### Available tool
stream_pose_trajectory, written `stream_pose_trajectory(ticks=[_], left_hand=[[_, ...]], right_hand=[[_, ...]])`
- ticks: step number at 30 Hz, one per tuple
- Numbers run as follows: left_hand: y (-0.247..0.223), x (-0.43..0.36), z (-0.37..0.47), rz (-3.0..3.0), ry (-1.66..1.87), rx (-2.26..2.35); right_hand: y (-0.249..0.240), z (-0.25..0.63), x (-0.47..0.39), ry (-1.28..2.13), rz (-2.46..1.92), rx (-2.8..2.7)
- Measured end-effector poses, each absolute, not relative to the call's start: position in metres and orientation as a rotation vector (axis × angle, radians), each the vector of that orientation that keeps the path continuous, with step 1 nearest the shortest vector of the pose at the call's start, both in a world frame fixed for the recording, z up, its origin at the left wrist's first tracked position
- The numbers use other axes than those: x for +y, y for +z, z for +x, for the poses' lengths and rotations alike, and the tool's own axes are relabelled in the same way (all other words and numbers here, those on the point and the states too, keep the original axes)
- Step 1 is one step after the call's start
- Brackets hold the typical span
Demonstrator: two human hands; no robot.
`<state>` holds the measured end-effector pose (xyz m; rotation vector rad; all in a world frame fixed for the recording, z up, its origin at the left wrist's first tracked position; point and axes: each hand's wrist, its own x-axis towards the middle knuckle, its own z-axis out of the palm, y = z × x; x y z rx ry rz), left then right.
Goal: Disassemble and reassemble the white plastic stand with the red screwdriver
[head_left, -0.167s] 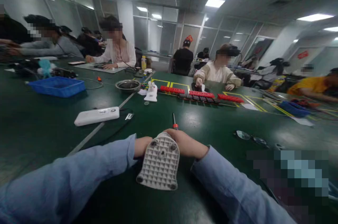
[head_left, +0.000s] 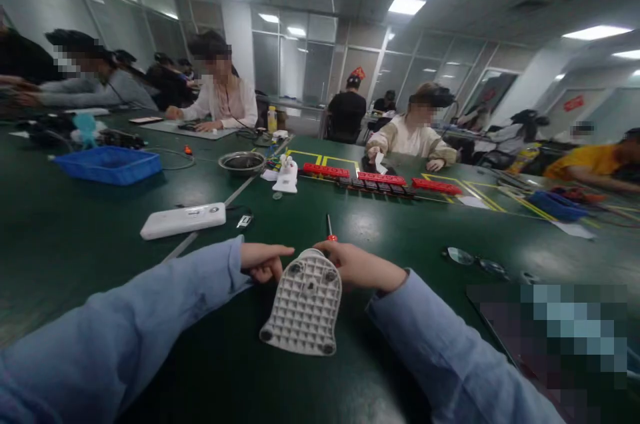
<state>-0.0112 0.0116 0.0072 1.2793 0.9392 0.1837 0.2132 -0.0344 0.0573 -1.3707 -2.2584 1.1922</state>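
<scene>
A light grey plastic base (head_left: 303, 307) faces me with its gridded, ribbed underside. Dark round feet or screw spots mark its corners, and its far side is hidden. My right hand (head_left: 369, 267) grips its upper right edge, the fingertips partly out of sight behind it. At the upper left of the base is my left hand (head_left: 262, 260), index finger stretched out and the other fingers loosely curled, holding nothing visible. Whether it touches the base I cannot tell. Just beyond my right hand lies a screwdriver (head_left: 329, 227) with a red handle, its shaft pointing away.
On the green table (head_left: 280, 217) lie a white oblong device (head_left: 184, 220), a blue tray (head_left: 109, 165), a metal bowl (head_left: 242, 162), a white figure-like part (head_left: 287, 177), red strips (head_left: 381, 179) and glasses (head_left: 475, 260). A co-worker (head_left: 413, 137) sits opposite, holding something white.
My left hand has drawn back leftward from behind the base, its index finger now extended. The base has shifted slightly, still in my right hand. The co-worker opposite has lifted a white piece.
</scene>
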Motion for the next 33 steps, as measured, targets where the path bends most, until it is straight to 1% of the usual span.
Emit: stream_pose_trajectory(ticks=[2, 5, 7, 9, 13, 17, 21, 27, 31, 33], left_hand=[[0.014, 0.023, -0.020, 1.105, 0.280, 0.981], [0.014, 0.033, -0.022, 0.874, 0.637, 0.995], [0.008, 0.033, -0.015, 0.733, 0.852, 0.999], [0.000, 0.031, -0.005, 0.616, 0.965, 1.003], [-0.009, 0.029, 0.007, 0.444, 1.036, 1.000], [-0.008, 0.029, 0.005, 0.342, 1.067, 0.987], [0.005, 0.032, 0.006, 0.281, 1.081, 0.932], [0.045, 0.047, 0.032, 0.269, 1.150, 0.802], [0.063, 0.050, 0.046, 0.302, 1.145, 0.738], [0.067, 0.048, 0.050, 0.309, 1.134, 0.726]], right_hand=[[0.059, 0.222, -0.026, 1.048, -1.535, -2.214], [0.050, 0.229, -0.013, 0.699, -1.710, -2.059], [0.037, 0.227, -0.007, 0.614, -1.792, -1.982], [0.024, 0.221, -0.006, 0.592, -1.844, -1.936], [0.007, 0.213, -0.003, 0.664, -1.794, -1.877], [0.008, 0.220, 0.005, 0.813, -1.583, -1.745], [0.035, 0.235, 0.009, 0.899, -1.361, -1.443], [0.087, 0.255, -0.008, 1.075, -1.091, -1.102], [0.101, 0.262, -0.019, 1.369, -0.771, -0.871], [0.107, 0.265, -0.024, 1.461, -0.609, -0.754]])
